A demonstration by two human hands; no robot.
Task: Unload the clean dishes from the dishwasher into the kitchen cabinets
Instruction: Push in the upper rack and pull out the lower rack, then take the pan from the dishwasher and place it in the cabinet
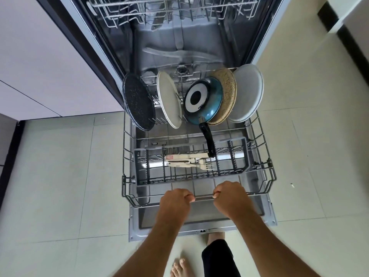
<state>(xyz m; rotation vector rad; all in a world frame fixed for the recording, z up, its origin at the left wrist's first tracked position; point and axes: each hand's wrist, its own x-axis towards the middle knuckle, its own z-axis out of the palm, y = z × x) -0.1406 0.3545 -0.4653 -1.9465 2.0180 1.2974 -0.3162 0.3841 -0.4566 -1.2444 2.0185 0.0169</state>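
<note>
Pale floor tiles (60, 176) surround an open dishwasher (179, 47), lower rack (127, 152) pulled out over the door. Left hand (175, 200) and right hand (229, 196) both curl around the rack's front rail, side by side. Standing in the rack: black speckled plate (138, 101), cream plate (168, 98), blue pan (203, 100), tan plate (228, 92), grey plate (247, 92). Forks (189, 160) lie in the cutlery basket (235, 166).

Plates (169, 99), blue pan (203, 100) upright in lower rack (127, 148); forks (191, 161) flat.
</note>
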